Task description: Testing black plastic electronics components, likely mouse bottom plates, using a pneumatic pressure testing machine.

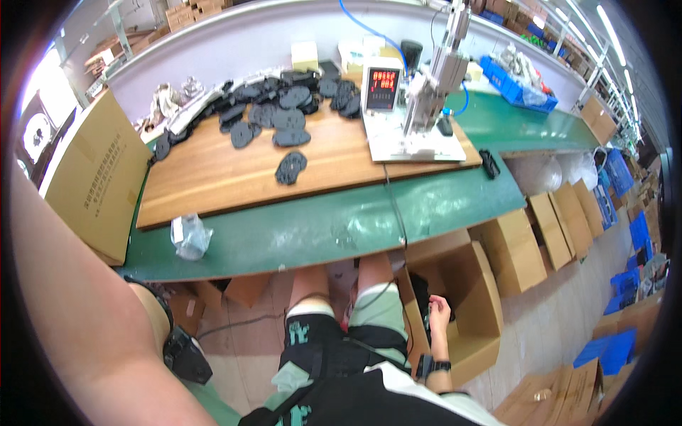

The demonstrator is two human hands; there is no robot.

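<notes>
My right hand [440, 310] is lowered into an open cardboard box [477, 312] below the table's front edge. Its fingers are curled together beside dark items [420, 291] in the box; what they hold, if anything, is too small to make out. My left arm [92, 319] fills the lower left of the view, and its hand does not show. On a wooden board [341, 153] lies a heap of flat black oval pieces [290, 118] with holes. One black piece [290, 168] lies apart from them, closer to me.
A press machine [426, 106] with a red display stands at the board's right. A clear plastic bag [190, 237] sits on the green table [312, 231]. A tall carton [96, 174] stands at left, and more cartons [515, 248] line the right. A black cable [395, 206] hangs over the edge.
</notes>
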